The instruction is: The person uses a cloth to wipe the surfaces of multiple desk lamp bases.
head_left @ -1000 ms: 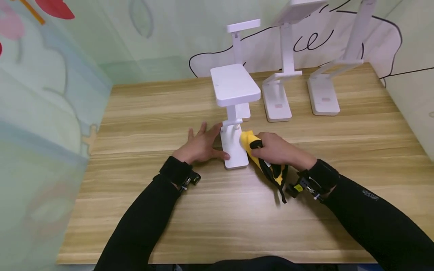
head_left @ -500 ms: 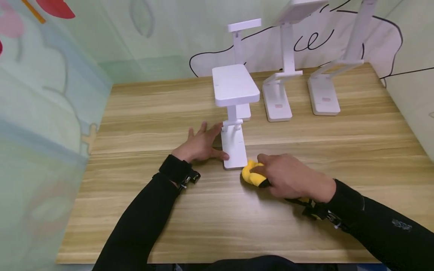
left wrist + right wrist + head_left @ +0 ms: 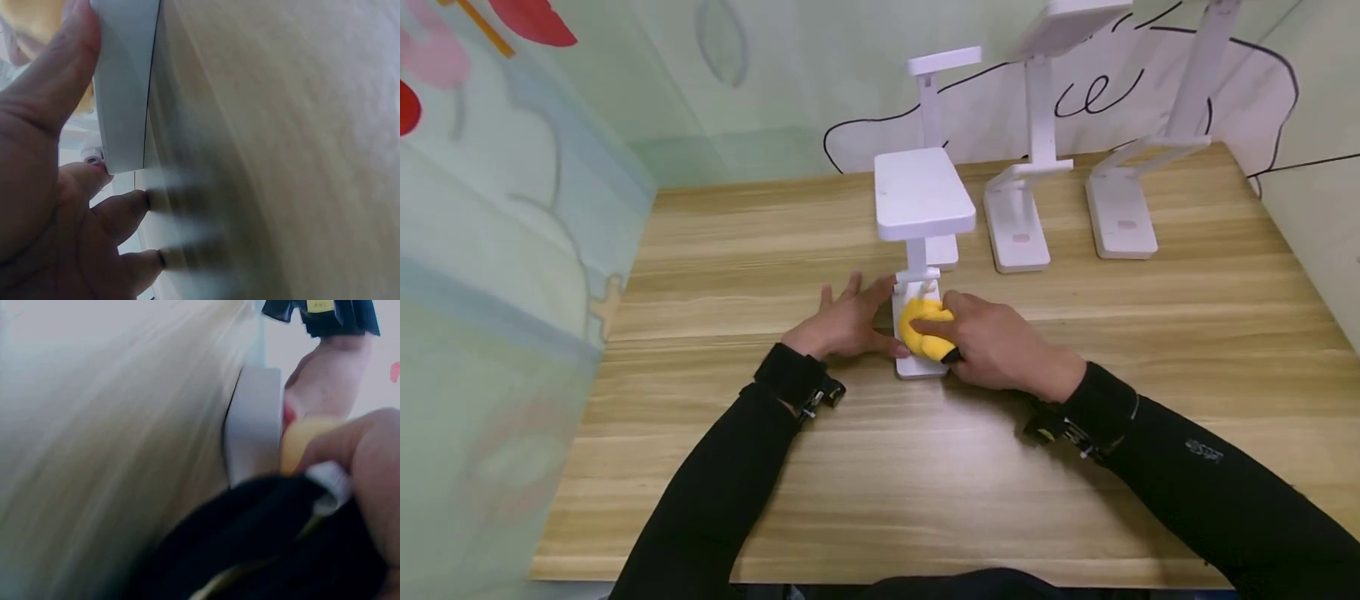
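Observation:
A white desk lamp point(image 3: 924, 196) stands mid-table with its flat head over its base. Along the base's left side lies my left hand point(image 3: 848, 323), fingers spread and fairly straight. Its thumb reaches onto the base top and its index finger touches near the hinge, as the left wrist view shows. My right hand point(image 3: 1000, 343) grips a bunched yellow-and-black cloth point(image 3: 922, 329) on top of the base, hiding part of it. In the right wrist view, the cloth's dark part point(image 3: 262, 537) hangs below the fingers, and the base's pale side point(image 3: 255, 425) shows beyond.
Behind stand more white lamps: one point(image 3: 929, 108) partly hidden by the front lamp, another point(image 3: 1018, 225) right of it, and a third point(image 3: 1122, 217) farther right. A printed wall point(image 3: 760, 125) borders the wooden table point(image 3: 737, 467) at the back and left.
My right hand drew the cloth from the base's right side toward me, past its front corner, then brought it up onto the base top. My left hand stayed at the base.

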Demonstrator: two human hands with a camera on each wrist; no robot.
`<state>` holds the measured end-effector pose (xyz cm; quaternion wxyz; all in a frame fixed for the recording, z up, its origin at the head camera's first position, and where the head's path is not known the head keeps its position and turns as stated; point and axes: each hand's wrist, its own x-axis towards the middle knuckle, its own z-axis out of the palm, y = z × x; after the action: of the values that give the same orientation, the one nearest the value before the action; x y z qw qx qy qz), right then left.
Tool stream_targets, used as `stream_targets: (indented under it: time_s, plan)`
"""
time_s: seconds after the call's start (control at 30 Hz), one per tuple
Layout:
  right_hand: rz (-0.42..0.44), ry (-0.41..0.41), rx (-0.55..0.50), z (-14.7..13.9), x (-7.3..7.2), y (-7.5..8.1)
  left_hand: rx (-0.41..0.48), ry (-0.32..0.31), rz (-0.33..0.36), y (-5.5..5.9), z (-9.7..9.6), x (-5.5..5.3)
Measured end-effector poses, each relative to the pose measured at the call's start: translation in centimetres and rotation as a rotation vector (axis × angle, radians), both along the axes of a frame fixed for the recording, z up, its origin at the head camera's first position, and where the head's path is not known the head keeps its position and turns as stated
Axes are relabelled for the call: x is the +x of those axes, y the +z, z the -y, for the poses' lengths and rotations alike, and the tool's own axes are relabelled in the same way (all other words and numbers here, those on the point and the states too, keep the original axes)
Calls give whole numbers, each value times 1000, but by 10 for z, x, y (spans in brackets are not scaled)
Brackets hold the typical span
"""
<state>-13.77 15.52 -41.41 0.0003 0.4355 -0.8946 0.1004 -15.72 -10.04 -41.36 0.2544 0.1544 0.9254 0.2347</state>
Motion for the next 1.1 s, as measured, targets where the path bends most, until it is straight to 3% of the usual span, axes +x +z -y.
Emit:
stream_targets:
  time_s: [0.1,0.23,0.4,0.5,0.6,0.77,0.87,1.0,1.1]
  plan:
    - [46,-4,-2,-14,-3,2,13,-4,6,1,0,1]
    - [-27,-35,27,-23,-6,9,18,-12,-1,0,0,1]
    - [-167,-1,25,5,-1,11,32,5,-10,0,2,1]
    - [-195,14,19,20,-1,7,52,1,-14,-2,2,0]
    - [-195,-51,48,19,-5,5,55,-7,-30,-10,4,-3]
    - [-96,-169,87,1,-14,3,46,-6,-39,-10,5,-2]
    - [30,-216,68,-8,-16,6,57,-7,-41,-7,1,-1]
    - [234,-374,54,-24,-16,13,50,-11,-41,-7,-2,0]
    - [253,-449,41,-34,-13,18,29,-6,-38,-5,-2,0]
